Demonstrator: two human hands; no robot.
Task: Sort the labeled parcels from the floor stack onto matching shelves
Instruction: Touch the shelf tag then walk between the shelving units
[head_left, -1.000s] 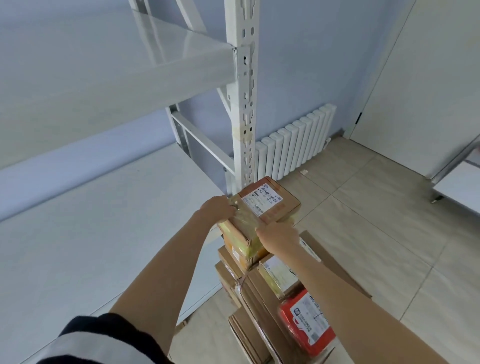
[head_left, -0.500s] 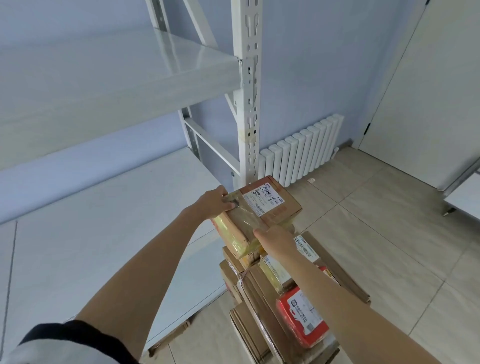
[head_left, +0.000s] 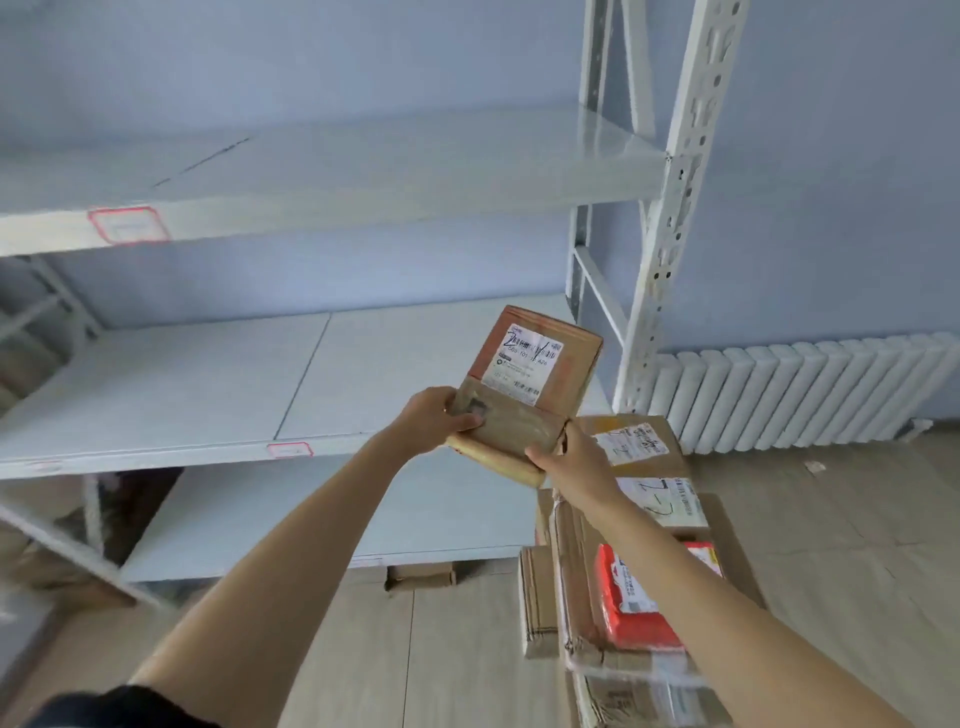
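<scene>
I hold a brown cardboard parcel (head_left: 535, 374) with a white shipping label, tilted up in front of the white shelf rack. My left hand (head_left: 434, 422) grips its near left corner and my right hand (head_left: 569, 460) grips its near right edge. Below my right arm stands the floor stack (head_left: 639, 525) of cardboard parcels, two with white labels marked by hand, and a red parcel (head_left: 631, 597) on top of a wider box. The middle shelf (head_left: 208, 384) and the upper shelf (head_left: 332, 171) carry red-bordered tags (head_left: 129, 224) on their front edges.
A white slotted upright post (head_left: 670, 218) stands right of the parcel. A white radiator (head_left: 800, 395) lines the blue wall. A lower shelf (head_left: 291, 525) sits near the tiled floor, with a small cardboard piece (head_left: 421, 574) under its edge. Brown boxes show at far left.
Both hands lifted the top parcel off the stack and swung it left and up toward the shelves. The view turned left, showing more of the rack.
</scene>
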